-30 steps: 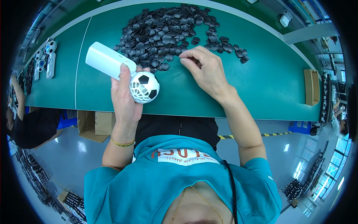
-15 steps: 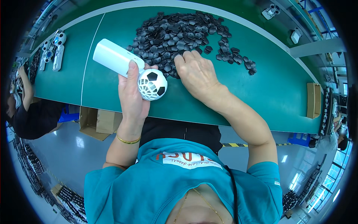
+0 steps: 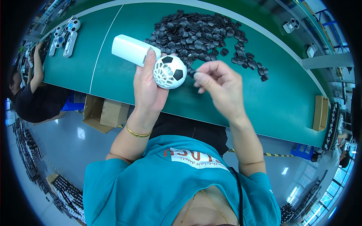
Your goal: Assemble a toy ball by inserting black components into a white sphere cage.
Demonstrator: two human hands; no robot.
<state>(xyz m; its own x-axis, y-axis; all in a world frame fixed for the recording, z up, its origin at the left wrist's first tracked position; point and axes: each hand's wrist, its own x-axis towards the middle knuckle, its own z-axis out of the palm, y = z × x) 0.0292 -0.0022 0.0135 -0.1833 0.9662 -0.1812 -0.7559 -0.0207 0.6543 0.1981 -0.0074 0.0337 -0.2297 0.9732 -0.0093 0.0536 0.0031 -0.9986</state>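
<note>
My left hand [image 3: 149,84] is wrapped round a white device whose handle is a smooth, rounded block [image 3: 132,49]. Its round head is a football-patterned ball [image 3: 170,72] with black pentagons and an openwork grille on one side. The thumb lies along the joint between handle and ball. Just right of the ball, my right hand [image 3: 222,84] has thumb and forefinger pinched together; what is between them, if anything, I cannot make out. Beyond both hands spreads a heap of black pentagon pieces [image 3: 192,35], its near edge close to my right fingertips.
The green table [image 3: 264,105] carries several similar white devices [image 3: 69,44] at its far left. An open cardboard box [image 3: 320,113] sits at the right end. More cardboard boxes [image 3: 105,113] stand below the front edge. Another person [image 3: 37,94] is at the left.
My right hand has drawn back from the heap to beside the ball, fingers now pinched. The ball has turned slightly in my left hand. The whole view has shifted.
</note>
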